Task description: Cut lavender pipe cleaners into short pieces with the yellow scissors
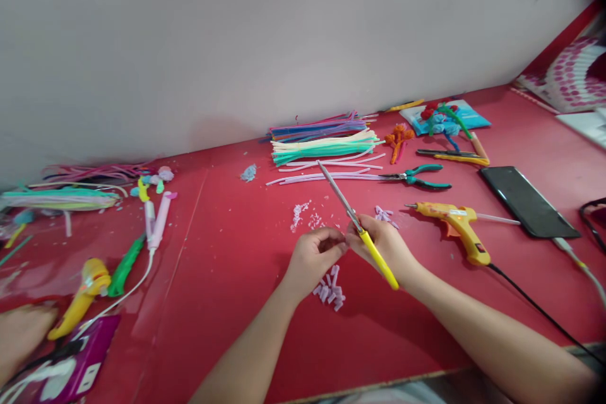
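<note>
My right hand (386, 251) holds a pair of scissors (376, 257) with yellow handles, the blades pointing up and away to the left. My left hand (310, 262) is closed in a pinch, its fingertips meeting the right hand's fingertips. Whatever is between them is too small to make out. Just below lies a pile of short lilac pipe cleaner pieces (330, 290). More lilac pieces (386, 216) lie behind my right hand. Pale fluff trimmings (299, 216) are scattered on the red table (227, 278) beyond my left hand.
Bundled pipe cleaners (326, 145), teal-handled pliers (421, 177) and loose lilac stems (326, 178) lie at the back. To the right are a yellow glue gun (454, 221) and a phone (528, 202). Another person's hand (23, 338) is at far left, near another glue gun (78, 303).
</note>
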Motion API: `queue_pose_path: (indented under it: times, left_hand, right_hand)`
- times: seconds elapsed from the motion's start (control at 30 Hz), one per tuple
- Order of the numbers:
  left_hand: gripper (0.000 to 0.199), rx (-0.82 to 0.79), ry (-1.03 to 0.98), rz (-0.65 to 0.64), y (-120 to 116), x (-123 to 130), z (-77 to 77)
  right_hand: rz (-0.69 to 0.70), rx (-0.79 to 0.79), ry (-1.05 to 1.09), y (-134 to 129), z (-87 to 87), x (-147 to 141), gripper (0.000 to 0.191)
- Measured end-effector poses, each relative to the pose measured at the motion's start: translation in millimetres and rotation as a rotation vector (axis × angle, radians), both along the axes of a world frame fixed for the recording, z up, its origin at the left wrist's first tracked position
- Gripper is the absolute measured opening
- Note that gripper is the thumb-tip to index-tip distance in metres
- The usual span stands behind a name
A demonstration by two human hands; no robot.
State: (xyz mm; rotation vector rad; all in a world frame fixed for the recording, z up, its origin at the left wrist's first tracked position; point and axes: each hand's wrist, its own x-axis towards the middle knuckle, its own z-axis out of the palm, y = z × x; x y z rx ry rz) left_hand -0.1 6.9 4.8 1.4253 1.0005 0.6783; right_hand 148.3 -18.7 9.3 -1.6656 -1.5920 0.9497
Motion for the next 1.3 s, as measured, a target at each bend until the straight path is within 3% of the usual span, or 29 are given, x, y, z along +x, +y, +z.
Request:
queue_pose_path:
  times: [0.2,0.4,0.53,1.3]
  left_hand:
    - [0.012,0.017,-0.036,0.1,1,-1,-2.9]
    - [0.017,-0.081,-0.239,0.384,10,-8,-0.5]
    - [0.014,-0.057,-0.359,0.477,13,-10,0.6]
    - [0.007,-0.053,-0.42,0.529,15,-12,-1.9]
  right_hand:
    - [0.048,0.049,-0.196,0,-0.5,2,0.019]
    - [0.059,0.06,-0.578,0,-0.9,10,0.033]
    - [0.086,0.051,-0.701,-1,-7.6,10,0.039]
    - [0.136,0.106,-0.806,-1,-16.8,10,0.044]
